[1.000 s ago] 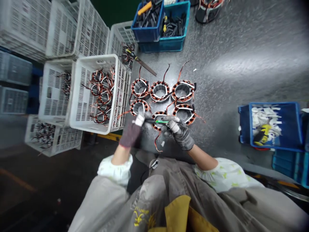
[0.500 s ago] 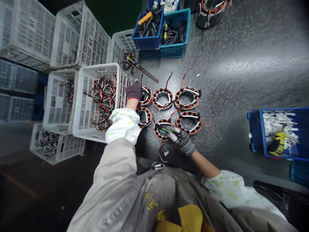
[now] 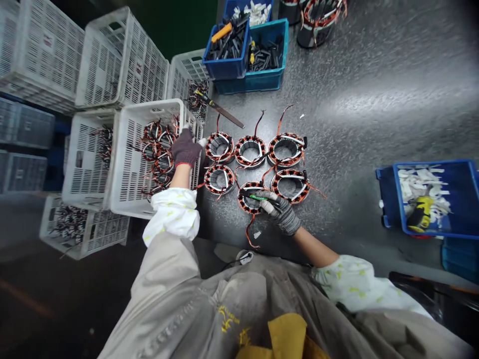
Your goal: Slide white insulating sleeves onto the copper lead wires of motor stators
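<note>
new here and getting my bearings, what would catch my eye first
The six copper-wound stator rings stand out first, laid in two rows on the speckled grey bench at the centre. At the lower middle ring, the right hand in a grey glove grips a green-and-black tool. To the left, the left hand in a darker glove reaches over a white slotted crate holding more rings.
</note>
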Tool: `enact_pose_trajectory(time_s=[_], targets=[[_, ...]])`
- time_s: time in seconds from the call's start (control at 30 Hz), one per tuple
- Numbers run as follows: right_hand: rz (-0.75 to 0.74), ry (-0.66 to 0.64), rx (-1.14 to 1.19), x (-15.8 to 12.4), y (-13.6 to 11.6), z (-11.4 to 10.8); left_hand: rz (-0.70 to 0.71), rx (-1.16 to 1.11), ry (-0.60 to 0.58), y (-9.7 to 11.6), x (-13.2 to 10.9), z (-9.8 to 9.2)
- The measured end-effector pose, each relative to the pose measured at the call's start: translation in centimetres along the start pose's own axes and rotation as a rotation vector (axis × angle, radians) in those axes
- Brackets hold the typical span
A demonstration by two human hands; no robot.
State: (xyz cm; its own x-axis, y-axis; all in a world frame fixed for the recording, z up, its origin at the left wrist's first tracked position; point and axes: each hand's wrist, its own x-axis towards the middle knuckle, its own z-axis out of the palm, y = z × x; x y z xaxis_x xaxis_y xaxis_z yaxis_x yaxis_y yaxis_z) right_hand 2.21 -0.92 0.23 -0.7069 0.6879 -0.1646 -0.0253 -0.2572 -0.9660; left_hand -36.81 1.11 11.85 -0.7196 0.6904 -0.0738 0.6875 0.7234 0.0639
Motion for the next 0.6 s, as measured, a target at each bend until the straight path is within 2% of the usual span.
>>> enact_pose_trajectory(time_s=[0.13, 0.23, 0.33, 0.43, 0.53, 0.6], targets=[[-0.009, 0.029, -0.032, -0.1, 0.0, 0.0, 0.013, 0.160, -0.043, 6.2, 0.7, 1.7], [0.022, 0.000, -0.016, -0.2, -0.1, 0.0, 0.038, 0.218, -0.097, 8.3, 1.7, 3.6], [0.027, -0.014, 0.017, -0.1, -0.3, 0.2, 0.053, 0.240, -0.148, 8.5, 2.3, 4.5], [0.019, -0.002, 0.025, 0.0, -0.4, 0.5, 0.102, 0.303, -0.199, 7.8, 2.5, 4.0], [0.025, 0.014, 0.022, 0.1, -0.7, 0.6, 0.201, 0.306, -0.266, 6.0, 2.4, 2.7], [0.035, 0.033, 0.010, 0.2, -1.0, 0.5, 0.216, 0.203, -0.224, 4.0, 2.3, 1.6]])
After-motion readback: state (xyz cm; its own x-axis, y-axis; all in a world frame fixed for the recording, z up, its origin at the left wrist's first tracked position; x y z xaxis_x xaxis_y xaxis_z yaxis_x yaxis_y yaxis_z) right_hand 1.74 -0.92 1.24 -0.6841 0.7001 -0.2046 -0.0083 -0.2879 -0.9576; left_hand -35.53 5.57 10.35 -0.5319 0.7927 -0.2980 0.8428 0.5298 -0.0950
